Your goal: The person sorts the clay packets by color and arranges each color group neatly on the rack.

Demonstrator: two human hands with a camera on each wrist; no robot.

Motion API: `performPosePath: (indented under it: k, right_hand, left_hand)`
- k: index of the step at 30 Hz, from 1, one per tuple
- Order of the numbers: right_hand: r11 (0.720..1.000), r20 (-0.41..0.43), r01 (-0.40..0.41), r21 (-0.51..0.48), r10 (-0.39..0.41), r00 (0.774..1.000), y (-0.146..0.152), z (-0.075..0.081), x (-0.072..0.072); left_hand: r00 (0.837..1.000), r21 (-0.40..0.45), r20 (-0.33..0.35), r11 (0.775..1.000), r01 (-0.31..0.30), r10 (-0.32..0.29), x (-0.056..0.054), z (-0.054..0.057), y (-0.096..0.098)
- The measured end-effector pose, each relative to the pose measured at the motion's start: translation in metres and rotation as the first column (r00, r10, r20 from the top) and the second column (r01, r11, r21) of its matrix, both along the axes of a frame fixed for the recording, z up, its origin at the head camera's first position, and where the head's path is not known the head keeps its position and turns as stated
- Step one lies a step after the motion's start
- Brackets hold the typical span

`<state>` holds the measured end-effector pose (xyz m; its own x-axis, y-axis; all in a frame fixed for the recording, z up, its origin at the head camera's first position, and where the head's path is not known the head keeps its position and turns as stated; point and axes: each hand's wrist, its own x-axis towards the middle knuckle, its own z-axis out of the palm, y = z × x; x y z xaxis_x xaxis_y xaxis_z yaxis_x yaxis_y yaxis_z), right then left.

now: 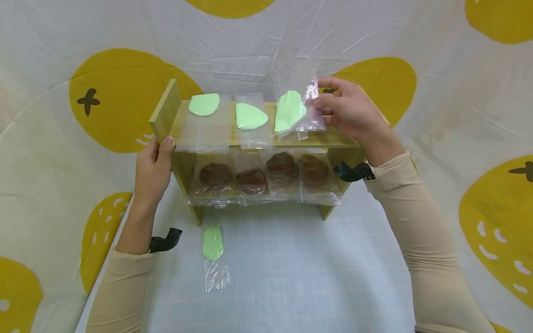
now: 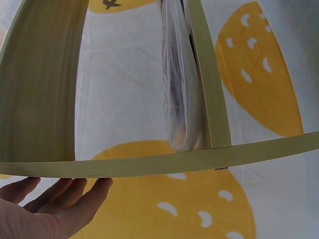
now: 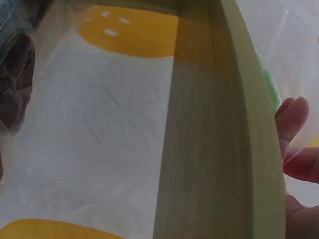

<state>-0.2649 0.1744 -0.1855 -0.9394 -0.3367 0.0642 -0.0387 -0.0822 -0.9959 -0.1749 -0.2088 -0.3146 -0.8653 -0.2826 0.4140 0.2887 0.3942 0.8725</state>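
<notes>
My left hand holds the left side panel of a small wooden shelf, thumb at its front edge. In the left wrist view the fingertips touch the panel's outer face. My right hand is over the top board's right part, its thumb and fingers pinching the edge of a clear plastic bag with a light green flat piece in it. A purple bag lies beside that piece, right at the fingertips. In the right wrist view the fingers show beyond the shelf's edge.
Two more bagged green pieces lie on the top board. Several bags with brown round pieces sit on the lower board. Another bagged green piece lies on the pale checked cloth in front. A fruit-patterned cloth hangs behind.
</notes>
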Motion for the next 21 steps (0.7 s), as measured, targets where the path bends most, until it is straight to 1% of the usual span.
performPosePath:
  k: [2,6,10,13,14,16,17,19,21]
  right_hand:
    - [0.999,-0.002,0.015,0.035,-0.015,1.000,-0.001,-0.003,-0.001]
    - [0.995,-0.008,0.032,0.092,-0.031,0.999,-0.002,-0.006,-0.002]
    - [0.979,-0.016,0.062,0.194,-0.060,0.998,0.000,-0.006,-0.001]
    - [0.937,-0.077,0.109,0.333,-0.089,0.993,0.002,-0.004,0.001]
    - [0.918,-0.110,0.130,0.375,-0.095,0.989,0.003,-0.003,0.001]
    - [0.881,-0.184,0.186,0.434,-0.116,0.976,0.006,-0.001,0.002]
    - [0.870,-0.215,0.215,0.443,-0.130,0.968,0.007,-0.001,0.003]
    - [0.881,-0.252,0.254,0.399,-0.161,0.954,0.010,0.002,0.006]
    - [0.907,-0.266,0.268,0.324,-0.184,0.946,0.012,0.004,0.011]
  left_hand:
    - [1.000,-0.001,-0.007,1.000,0.002,-0.002,0.000,0.000,0.000]
    - [1.000,-0.004,-0.001,1.000,-0.003,0.003,0.000,0.000,0.000]
    - [1.000,0.000,0.006,1.000,-0.004,0.004,0.000,0.000,0.000]
    - [1.000,0.006,0.000,1.000,0.002,-0.002,0.000,0.001,0.000]
    - [1.000,0.009,-0.001,1.000,0.005,-0.005,0.000,0.001,0.000]
    - [1.000,0.015,-0.003,1.000,0.009,-0.009,0.000,0.001,0.000]
    - [1.000,0.017,-0.002,1.000,0.011,-0.011,0.000,0.002,-0.001]
    - [1.000,0.022,0.001,1.000,0.013,-0.013,0.000,0.002,-0.001]
    - [1.000,0.024,0.005,1.000,0.013,-0.013,0.000,0.002,-0.002]
